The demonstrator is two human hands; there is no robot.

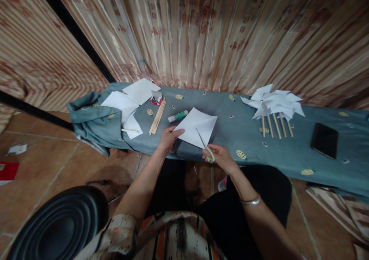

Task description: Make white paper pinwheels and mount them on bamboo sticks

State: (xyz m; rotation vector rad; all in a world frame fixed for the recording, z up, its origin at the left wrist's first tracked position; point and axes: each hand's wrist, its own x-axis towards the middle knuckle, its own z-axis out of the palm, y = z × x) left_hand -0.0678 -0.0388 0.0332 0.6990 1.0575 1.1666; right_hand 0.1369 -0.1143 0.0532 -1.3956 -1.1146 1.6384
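My left hand (pixel 170 138) pinches the left corner of a square sheet of white paper (pixel 196 123), thumb on top. In my right hand (pixel 220 156) is a pair of scissors (pixel 210 154) with light green handles, fingers through the loops. The blades lie over the lower corner of the paper and point toward its middle; whether they have cut into it I cannot tell. Just behind the paper lies a glue stick (pixel 178 116) with a green label. Left of that are several thin wooden sticks (pixel 158 116) and a small open red box (pixel 156 98) of tiny dark items.
Several paper pinwheels (pixel 272 101) on sticks lie at the right, with a black phone (pixel 324 140) beyond them. White paper sheets (pixel 123 104) are spread at the left on the grey-green cloth (pixel 227 131). A round black stool (pixel 60 229) stands on the floor at lower left.
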